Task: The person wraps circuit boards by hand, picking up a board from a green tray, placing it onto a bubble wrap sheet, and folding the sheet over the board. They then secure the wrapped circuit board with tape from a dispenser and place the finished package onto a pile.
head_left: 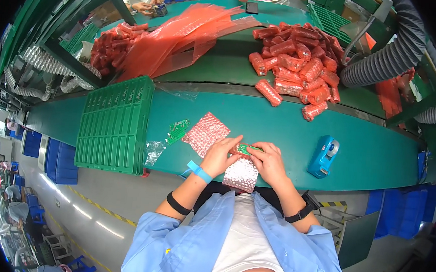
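Note:
Small green circuit boards (243,148) are between my two hands, close to the table's near edge. They rest on a bubble wrap sheet (240,176), which hangs over that edge toward my lap. My left hand (218,157) grips the left end of the boards, where some reddish wrap shows beside its fingers. At the right end, the bent fingers of my right hand (269,163) close on the boards. Another pink bubble wrap sheet (206,134) lies flat just beyond my left hand. Left of it are several loose green circuit boards (178,131).
A green slotted tray (112,151) stands at left, and a blue tape dispenser (323,156) at right. Red wrapped bundles (304,58) are heaped on the far ledge beside red bubble wrap sheets (184,37). A grey hose (385,62) hangs far right. Two people work opposite.

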`<act>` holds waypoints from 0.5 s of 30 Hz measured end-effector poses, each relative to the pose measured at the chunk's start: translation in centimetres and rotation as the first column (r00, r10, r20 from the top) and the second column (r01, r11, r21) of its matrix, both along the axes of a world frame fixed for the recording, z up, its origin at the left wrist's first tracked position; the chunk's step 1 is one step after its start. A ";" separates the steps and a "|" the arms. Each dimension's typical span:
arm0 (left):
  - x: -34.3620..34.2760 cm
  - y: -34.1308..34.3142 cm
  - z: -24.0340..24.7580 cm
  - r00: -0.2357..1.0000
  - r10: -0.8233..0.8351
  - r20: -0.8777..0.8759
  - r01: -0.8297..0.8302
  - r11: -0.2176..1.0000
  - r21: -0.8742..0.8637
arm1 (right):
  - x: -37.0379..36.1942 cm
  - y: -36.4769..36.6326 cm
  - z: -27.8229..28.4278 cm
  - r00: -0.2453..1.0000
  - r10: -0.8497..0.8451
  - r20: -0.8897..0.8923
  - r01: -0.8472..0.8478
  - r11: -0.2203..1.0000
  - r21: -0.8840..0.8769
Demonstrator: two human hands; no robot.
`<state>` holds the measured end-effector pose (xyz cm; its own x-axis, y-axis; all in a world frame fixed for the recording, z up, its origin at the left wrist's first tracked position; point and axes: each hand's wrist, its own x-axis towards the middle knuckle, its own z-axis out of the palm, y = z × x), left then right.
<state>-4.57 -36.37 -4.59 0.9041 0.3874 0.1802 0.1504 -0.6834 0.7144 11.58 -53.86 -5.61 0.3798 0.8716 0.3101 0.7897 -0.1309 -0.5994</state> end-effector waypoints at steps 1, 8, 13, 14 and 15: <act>0.1 0.1 0.0 0.999 -0.027 0.024 0.026 0.999 0.018 | 0.0 0.0 0.1 1.000 0.005 -0.001 -0.005 1.000 0.001; 0.8 0.3 1.0 0.998 -0.035 0.061 0.040 0.996 -0.079 | 0.0 -0.2 0.8 1.000 0.031 -0.004 -0.031 0.999 -0.026; 0.1 -0.4 0.7 0.994 -0.009 0.111 0.021 0.994 -0.108 | 0.3 -0.1 1.5 0.979 -0.008 -0.204 -0.017 0.992 -0.123; 0.0 -0.7 0.5 0.994 -0.010 0.111 0.022 0.994 -0.109 | 0.5 -0.2 1.6 0.972 -0.026 -0.235 -0.012 0.987 -0.159; 0.0 -1.0 0.4 0.992 0.018 0.128 -0.004 0.994 -0.110 | 0.7 -0.3 1.6 0.963 -0.044 -0.265 -0.009 0.981 -0.196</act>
